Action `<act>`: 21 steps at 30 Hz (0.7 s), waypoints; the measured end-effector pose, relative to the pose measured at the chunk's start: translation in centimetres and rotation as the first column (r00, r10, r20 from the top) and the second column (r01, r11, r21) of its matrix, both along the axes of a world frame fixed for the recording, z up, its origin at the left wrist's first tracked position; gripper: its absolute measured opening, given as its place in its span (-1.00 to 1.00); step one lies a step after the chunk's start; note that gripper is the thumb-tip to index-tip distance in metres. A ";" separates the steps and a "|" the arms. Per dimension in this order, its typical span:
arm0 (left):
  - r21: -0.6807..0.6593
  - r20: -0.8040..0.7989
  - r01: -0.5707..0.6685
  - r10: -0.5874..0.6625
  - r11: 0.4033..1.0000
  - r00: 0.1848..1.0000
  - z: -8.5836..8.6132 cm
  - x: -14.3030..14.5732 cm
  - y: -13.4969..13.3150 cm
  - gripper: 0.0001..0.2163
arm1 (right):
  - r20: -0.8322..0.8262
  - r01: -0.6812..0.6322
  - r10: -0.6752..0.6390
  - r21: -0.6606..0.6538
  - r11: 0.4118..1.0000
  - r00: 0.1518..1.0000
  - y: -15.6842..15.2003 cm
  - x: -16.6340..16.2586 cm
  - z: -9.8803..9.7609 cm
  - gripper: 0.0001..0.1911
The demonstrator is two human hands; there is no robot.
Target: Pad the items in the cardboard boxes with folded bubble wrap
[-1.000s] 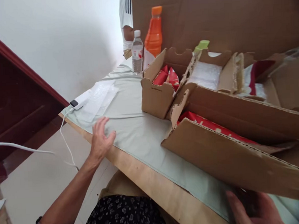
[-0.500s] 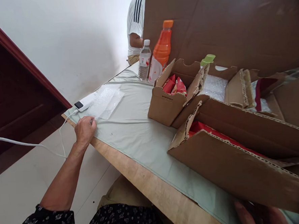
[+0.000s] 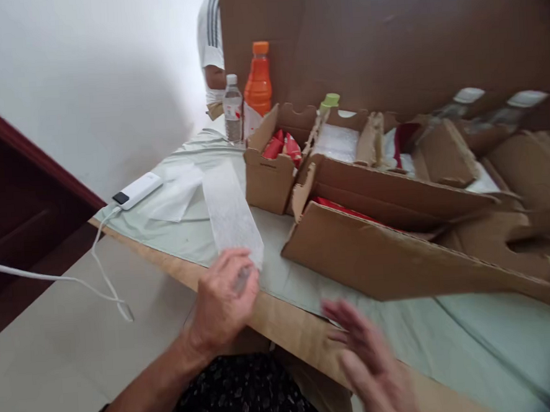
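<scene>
My left hand (image 3: 227, 296) is closed around the near end of a long whitish bubble wrap piece (image 3: 231, 202), which stretches away from it across the cloth. Something greyish shows between thumb and fingers, probably the gathered end of that piece. A second bubble wrap piece (image 3: 176, 190) lies to its left. My right hand (image 3: 371, 362), smeared by motion, hangs over the table's front edge with fingers apart and nothing visible in it. Right of the bubble wrap stands a long open cardboard box (image 3: 399, 257) with something red inside.
A white device (image 3: 137, 189) with a cable lies at the table's left corner. Behind the long box stand cardboard compartments (image 3: 268, 181) holding red packets. A clear water bottle (image 3: 232, 112) and an orange bottle (image 3: 259, 86) stand farther back. Beyond them is another person's sleeve (image 3: 211, 29).
My left hand has moved right along the table edge, pulling one bubble wrap piece with it, apart from the other. My right hand has risen from below the box and moved left. The view has shifted right.
</scene>
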State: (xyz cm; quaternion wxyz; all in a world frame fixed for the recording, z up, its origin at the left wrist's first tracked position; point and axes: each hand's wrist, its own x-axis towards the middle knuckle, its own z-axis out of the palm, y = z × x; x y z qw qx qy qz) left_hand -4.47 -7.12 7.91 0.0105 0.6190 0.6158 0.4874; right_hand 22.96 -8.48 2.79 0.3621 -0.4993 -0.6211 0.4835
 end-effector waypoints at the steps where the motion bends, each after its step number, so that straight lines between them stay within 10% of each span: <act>1: -0.063 0.084 0.083 -0.078 0.994 0.993 -0.6 1.9 -0.6 -0.91 | -0.124 -0.062 0.058 -0.033 0.998 0.991 -0.6 -1.8 0.1 -0.29; 6: -0.265 0.539 0.566 -0.367 0.780 0.758 -1.5 6.6 -2.9 -0.77 | -0.366 -0.060 -0.042 -0.264 0.963 0.930 -0.9 -5.0 -0.2 -0.11; 9: -0.275 0.574 0.614 -0.387 0.740 0.722 -1.6 6.4 -3.3 -0.68 | -0.267 0.089 -0.178 -0.314 0.945 0.947 -0.5 -3.7 -0.4 -0.24; 16: -0.200 -0.053 0.129 -0.143 0.971 0.988 -3.8 -0.8 -0.1 -0.76 | 0.102 0.436 -0.427 -0.102 0.894 0.899 0.0 1.1 -0.9 -0.30; 21: -0.375 -0.298 -0.287 0.178 0.881 0.938 -4.3 -11.3 5.3 -0.59 | 0.245 0.590 -0.583 0.054 0.806 0.774 0.1 7.9 -3.1 -0.42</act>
